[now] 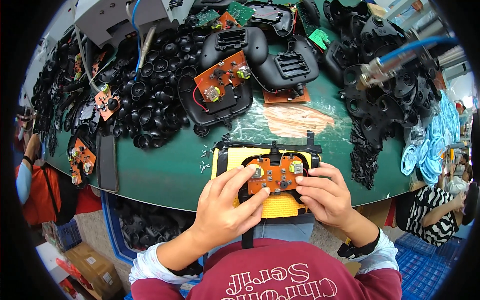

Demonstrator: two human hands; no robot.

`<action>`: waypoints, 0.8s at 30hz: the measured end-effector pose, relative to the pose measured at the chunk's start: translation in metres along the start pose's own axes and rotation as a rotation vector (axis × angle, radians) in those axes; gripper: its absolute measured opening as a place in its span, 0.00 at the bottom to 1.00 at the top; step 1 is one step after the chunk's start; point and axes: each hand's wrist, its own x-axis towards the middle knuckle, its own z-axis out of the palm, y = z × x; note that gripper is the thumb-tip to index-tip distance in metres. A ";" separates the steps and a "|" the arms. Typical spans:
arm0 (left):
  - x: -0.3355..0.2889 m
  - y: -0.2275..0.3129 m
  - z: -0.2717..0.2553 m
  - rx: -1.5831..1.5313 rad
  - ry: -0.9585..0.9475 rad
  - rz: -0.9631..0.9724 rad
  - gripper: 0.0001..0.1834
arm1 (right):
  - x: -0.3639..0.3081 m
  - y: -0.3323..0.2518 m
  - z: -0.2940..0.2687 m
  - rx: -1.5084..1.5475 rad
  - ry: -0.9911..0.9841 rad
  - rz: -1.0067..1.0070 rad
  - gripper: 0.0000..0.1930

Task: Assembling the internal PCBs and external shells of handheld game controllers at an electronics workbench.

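Note:
An orange circuit board [276,176] with two green-and-white joystick modules lies in a black game controller shell [250,159]. Under the shell is a yellow padded mat [282,206] edged with black tape, at the table's front edge. My left hand [227,202] grips the board's left side, with fingertips by the left joystick module and on the lower edge. On the other side, my right hand [327,197] has its fingers closed on the right edge of the board and shell. Most of the shell is hidden beneath the board and my fingers.
Piled black joystick caps [160,95] cover the left of the green table [165,172]. Controller shells with boards [222,82] stand beyond the mat. More black shells [375,110] and light-blue cable coils [430,150] lie right. A metal tool with a blue hose [375,70] hangs above.

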 end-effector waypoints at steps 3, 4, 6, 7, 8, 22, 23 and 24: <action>-0.002 0.000 0.001 0.008 0.015 -0.007 0.26 | 0.014 -0.005 -0.014 0.049 0.042 0.011 0.12; -0.002 -0.001 0.001 0.011 0.014 -0.004 0.26 | 0.020 -0.005 -0.014 0.016 0.064 -0.005 0.12; -0.001 -0.002 0.001 -0.017 0.008 -0.006 0.26 | 0.026 -0.003 -0.012 -0.016 0.091 -0.022 0.12; -0.002 -0.001 0.002 -0.013 0.010 -0.008 0.26 | 0.026 -0.001 -0.011 -0.038 0.073 -0.041 0.12; -0.002 0.000 0.002 -0.016 -0.001 -0.009 0.26 | 0.027 0.001 -0.011 -0.060 0.055 -0.060 0.12; -0.001 -0.001 -0.010 -0.051 -0.063 -0.007 0.26 | 0.006 -0.015 -0.002 -0.063 0.052 0.194 0.14; -0.005 -0.003 -0.011 -0.212 -0.012 -0.105 0.25 | 0.006 -0.016 -0.004 -0.046 0.106 0.199 0.15; -0.008 -0.004 -0.013 -0.372 0.042 -0.204 0.25 | 0.006 -0.018 -0.006 -0.028 0.159 0.203 0.17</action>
